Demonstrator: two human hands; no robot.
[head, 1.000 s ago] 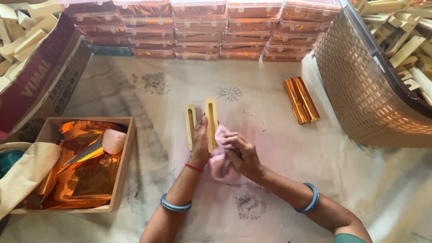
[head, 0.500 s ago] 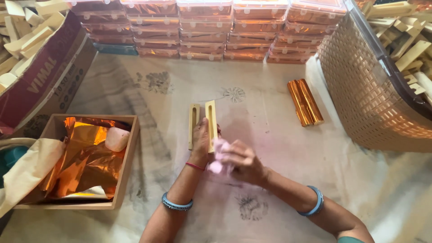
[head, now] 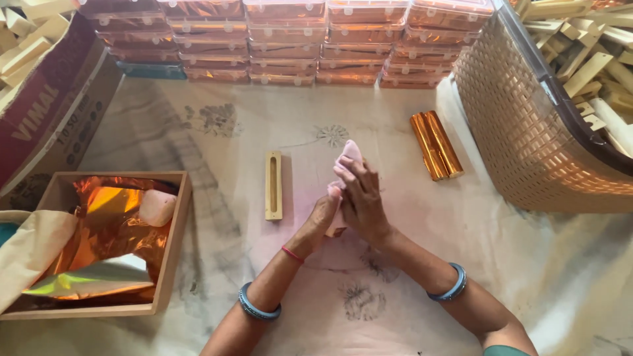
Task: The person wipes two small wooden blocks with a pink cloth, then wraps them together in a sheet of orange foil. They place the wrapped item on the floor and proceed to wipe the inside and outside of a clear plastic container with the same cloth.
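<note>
I see my right hand (head: pixel 361 201) folded over a pink cloth (head: pixel 348 153), its fingers curled down and pressing the cloth from above. My left hand (head: pixel 323 217) comes up from below, its fingers closed around the lower part of the same bundle, where a sliver of pale wood peeks out; what the cloth wraps is mostly covered, so I cannot tell its full shape. Both hands grip the cloth together, just above the printed sheet (head: pixel 217 132) spread over the floor.

Just to the left of my hands lies a wooden block (head: pixel 273 185) with a long slot, flat on the sheet and apart from my fingers. To the right, near but not touching, lie two copper foil rolls (head: pixel 436 144) side by side. Further right stands a woven basket (head: pixel 527 125) filled with pale wooden pieces. Stacks of clear plastic boxes (head: pixel 283 39) line the far edge. At the left sits a wooden tray (head: pixel 177 244) holding crumpled orange foil (head: pixel 109 224) and a pale pad (head: pixel 157 207). A cardboard box (head: pixel 46 118) is cut off at the left edge.
</note>
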